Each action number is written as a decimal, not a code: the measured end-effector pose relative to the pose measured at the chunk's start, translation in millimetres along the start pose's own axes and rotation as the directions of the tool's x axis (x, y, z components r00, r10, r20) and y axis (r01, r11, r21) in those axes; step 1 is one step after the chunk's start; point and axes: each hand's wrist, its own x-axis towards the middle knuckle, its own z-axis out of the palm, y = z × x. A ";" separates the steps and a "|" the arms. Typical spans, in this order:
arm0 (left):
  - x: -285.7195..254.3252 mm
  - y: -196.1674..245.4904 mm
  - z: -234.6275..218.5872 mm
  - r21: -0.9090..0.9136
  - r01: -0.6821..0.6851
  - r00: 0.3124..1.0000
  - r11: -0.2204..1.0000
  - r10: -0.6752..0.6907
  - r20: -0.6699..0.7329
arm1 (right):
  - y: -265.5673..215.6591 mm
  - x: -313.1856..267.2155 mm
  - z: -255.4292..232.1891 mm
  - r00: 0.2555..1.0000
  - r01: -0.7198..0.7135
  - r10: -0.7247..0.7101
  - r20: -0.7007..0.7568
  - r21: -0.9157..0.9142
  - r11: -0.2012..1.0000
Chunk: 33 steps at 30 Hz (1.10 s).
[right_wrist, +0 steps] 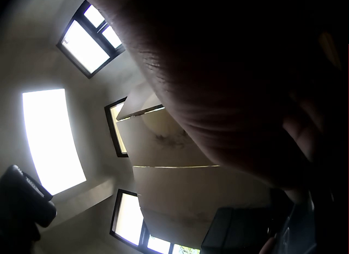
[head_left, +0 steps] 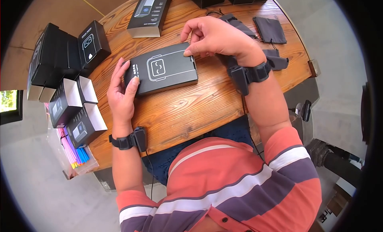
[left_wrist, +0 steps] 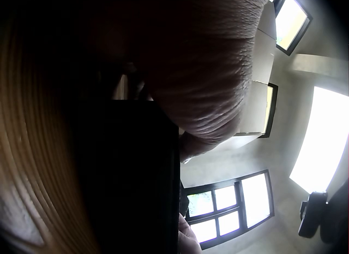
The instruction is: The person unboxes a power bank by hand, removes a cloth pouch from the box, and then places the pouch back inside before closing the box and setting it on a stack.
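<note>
A flat black box [head_left: 171,70] with a white line drawing of a watch-like device lies on the wooden table in the head view. The left hand [head_left: 123,90] grips its left end, thumb on the top face and fingers along the far side. At the box's right end, the right hand [head_left: 217,38] has its thumb on the top near the edge, with the fingers bent beyond it. In the left wrist view the palm [left_wrist: 202,63] is beside the dark box [left_wrist: 136,177]. The right wrist view shows the right hand [right_wrist: 218,90] mostly in shadow.
Black boxes [head_left: 54,56] stand at the left, near open boxes [head_left: 85,126] and colourful sticks [head_left: 74,152] in a bag. Another box [head_left: 149,12] lies beyond the hands. Dark grey pouches [head_left: 270,29] lie at the right of the wooden table [head_left: 171,120].
</note>
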 end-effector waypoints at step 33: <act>79.4 42.4 6.8 0.509 0.004 0.997 0.860 0.038 -0.072 | -0.7 -13.7 3.8 0.932 0.361 -0.318 0.173 -0.515 0.778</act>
